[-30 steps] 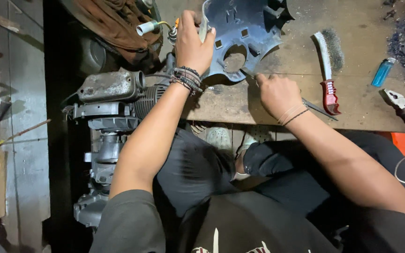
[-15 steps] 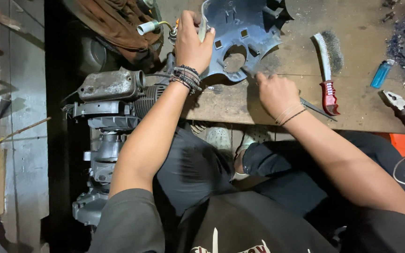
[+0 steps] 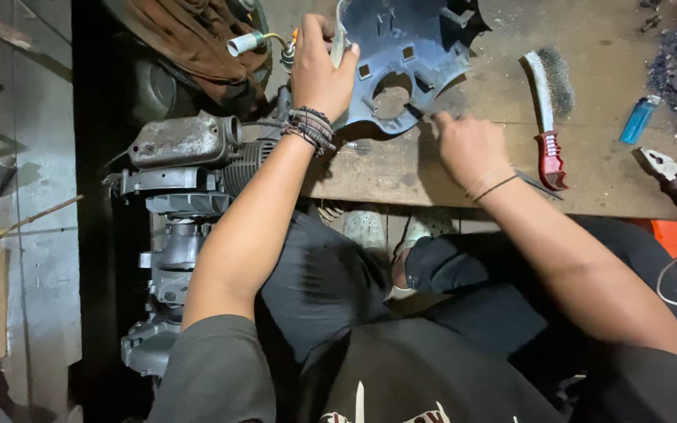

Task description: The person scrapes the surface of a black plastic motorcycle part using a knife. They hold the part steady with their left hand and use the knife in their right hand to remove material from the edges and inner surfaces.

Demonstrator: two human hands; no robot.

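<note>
Broadly, a worn wooden bench (image 3: 464, 168) spans the upper frame, and on it at top centre lies the dark plastic cover (image 3: 401, 55), a flat moulded plate with a round hole and square slots, likely light, stiff and a little brittle, best held by its rim. Accordingly the left hand (image 3: 319, 74) clamps its fingers on the cover's left edge, while the right hand (image 3: 468, 145) pinches a thin metal tool (image 3: 415, 112) at the lower edge, a wire brush (image 3: 548, 102) lying right.

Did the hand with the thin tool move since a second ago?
Yes, a little. The right hand has slid closer to the dark plastic cover, away from the red-handled wire brush, which lies where it did.
</note>
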